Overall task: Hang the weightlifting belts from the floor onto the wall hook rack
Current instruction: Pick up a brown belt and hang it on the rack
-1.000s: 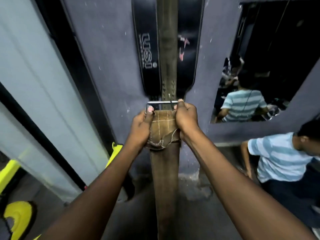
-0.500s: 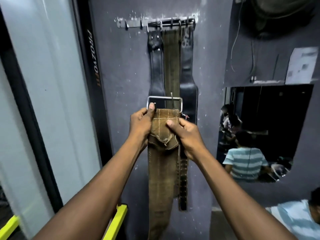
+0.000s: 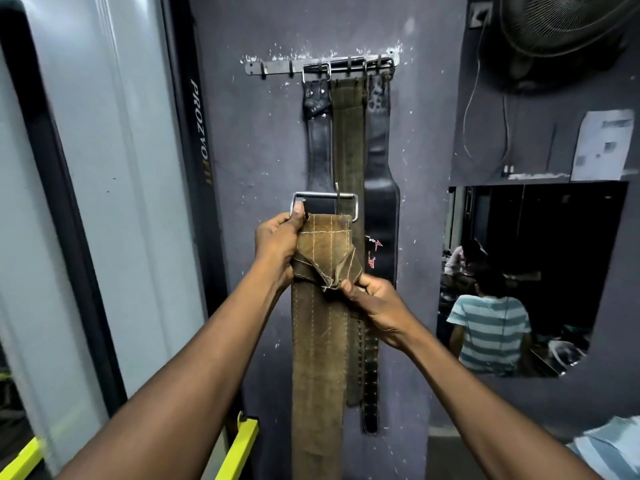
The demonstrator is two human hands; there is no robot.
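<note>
I hold a worn brown weightlifting belt (image 3: 318, 344) upright in front of the grey wall, its steel buckle (image 3: 323, 196) at the top. My left hand (image 3: 278, 245) grips the belt's top left corner just under the buckle. My right hand (image 3: 375, 306) pinches the frayed folded flap on its right side. Above, a metal hook rack (image 3: 277, 67) is screwed to the wall. Three belts hang from its right half: a black one (image 3: 317, 143), an olive one (image 3: 348, 133) and a wide black one (image 3: 381, 188). The rack's left hooks are bare.
A dark machine upright (image 3: 199, 140) with a white panel stands at left, yellow bars (image 3: 239, 448) low down. A mirror (image 3: 530, 271) at right reflects a seated person in a striped shirt. A fan (image 3: 568, 26) is mounted top right.
The view has tilted up, bringing the hook rack into sight. My right hand slid down from the buckle's side to the frayed flap. The left hand kept its grip.
</note>
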